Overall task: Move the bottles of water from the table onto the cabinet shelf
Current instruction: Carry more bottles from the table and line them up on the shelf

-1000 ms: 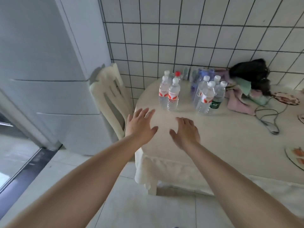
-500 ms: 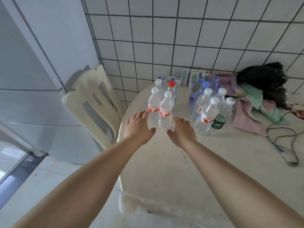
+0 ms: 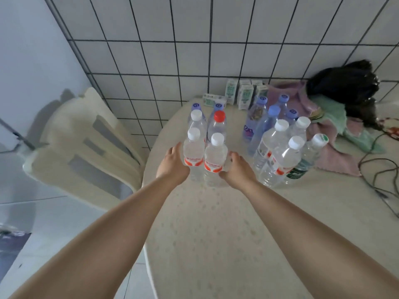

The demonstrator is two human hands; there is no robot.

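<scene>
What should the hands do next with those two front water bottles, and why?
Probably close round them and lift. The left hand touches the left clear white-capped bottle with the red label, and the right hand touches its matching neighbour. Both bottles stand upright on the round cream table.

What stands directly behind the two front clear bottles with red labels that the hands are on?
Behind the two front clear red-labelled bottles stand a white-capped bottle and a red-capped bottle, with two purple-capped bottles further back. Their lower bodies and bases are covered.
</scene>
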